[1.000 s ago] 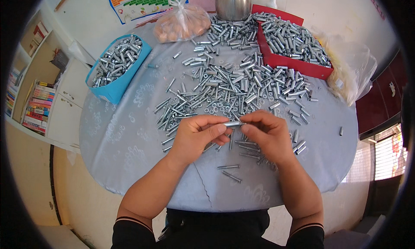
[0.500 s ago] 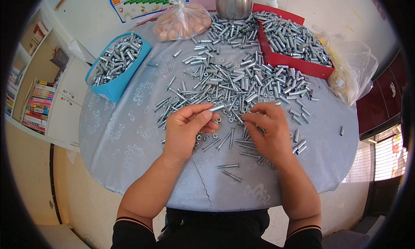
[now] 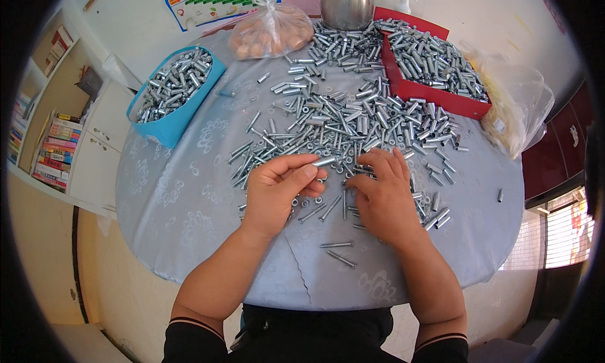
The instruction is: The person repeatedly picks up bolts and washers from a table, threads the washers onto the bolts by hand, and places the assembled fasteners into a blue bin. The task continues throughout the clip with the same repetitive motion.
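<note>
My left hand pinches a shiny metal sleeve between thumb and fingers, just above the near edge of a heap of loose hardware. To its right, my right hand reaches down into the heap with bent fingers. Its thumb and forefinger are apart, and nothing shows held between them. Sleeves and long bolts make up most of the heap, with small nuts scattered by my left hand. Closer to me, two loose bolts lie on the grey cloth. My right hand covers part of the heap.
A blue box full of assembled anchor bolts stands at the left. At the back right is a red box heaped with metal sleeves, beside a clear plastic bag. A bag of eggs and a steel pot stand at the back.
My right hand has shifted slightly left and lower, its fingers now down among the hardware. My left hand still holds the sleeve. The whole view has moved slightly.
</note>
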A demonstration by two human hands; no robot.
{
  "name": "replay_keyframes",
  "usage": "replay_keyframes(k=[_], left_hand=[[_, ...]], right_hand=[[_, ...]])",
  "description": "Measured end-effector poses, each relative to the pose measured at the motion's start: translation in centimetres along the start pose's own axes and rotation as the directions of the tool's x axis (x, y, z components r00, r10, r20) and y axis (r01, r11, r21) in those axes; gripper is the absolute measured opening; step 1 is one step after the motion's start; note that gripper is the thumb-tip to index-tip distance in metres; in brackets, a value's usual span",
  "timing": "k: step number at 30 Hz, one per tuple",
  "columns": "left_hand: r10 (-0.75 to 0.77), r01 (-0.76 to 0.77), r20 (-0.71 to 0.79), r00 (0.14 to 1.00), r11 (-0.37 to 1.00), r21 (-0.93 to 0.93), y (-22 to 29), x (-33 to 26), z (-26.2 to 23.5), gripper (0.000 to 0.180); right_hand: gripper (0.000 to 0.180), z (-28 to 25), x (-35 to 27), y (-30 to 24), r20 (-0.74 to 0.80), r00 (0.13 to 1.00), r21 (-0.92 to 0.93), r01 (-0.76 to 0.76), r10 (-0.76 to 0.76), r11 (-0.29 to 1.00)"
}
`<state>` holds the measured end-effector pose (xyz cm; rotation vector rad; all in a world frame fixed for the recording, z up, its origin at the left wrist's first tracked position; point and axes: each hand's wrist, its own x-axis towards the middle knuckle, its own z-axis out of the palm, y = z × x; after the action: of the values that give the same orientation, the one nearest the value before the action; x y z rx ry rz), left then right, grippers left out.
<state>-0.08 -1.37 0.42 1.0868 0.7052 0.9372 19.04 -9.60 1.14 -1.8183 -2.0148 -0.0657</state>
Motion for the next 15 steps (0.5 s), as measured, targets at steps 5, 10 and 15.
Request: replay_keyframes(k=[5, 10, 15], left_hand=[[0.007, -0.007, -0.007, 1.0, 1.0, -0.007, 0.0, 0.1, 0.1, 0.023], [0.014, -0.014, -0.004, 1.0, 1.0, -0.018, 0.0, 0.0, 0.0, 0.023], [0.002, -0.002, -0.012, 1.0, 1.0, -0.01, 0.0, 0.0, 0.0, 0.023]], right_hand=[[0.028, 1.4, 0.3, 0.4, -0.079, 0.995, 0.015, 0.057, -0.056, 0.998], [0.027, 1.1, 0.4, 0.0, -0.075, 0.993, 0.002, 0.087, -0.087, 0.996], [0.024, 1.8, 0.2, 0.1, -0.066, 0.991, -0.008, 0.119, -0.119, 0.993]])
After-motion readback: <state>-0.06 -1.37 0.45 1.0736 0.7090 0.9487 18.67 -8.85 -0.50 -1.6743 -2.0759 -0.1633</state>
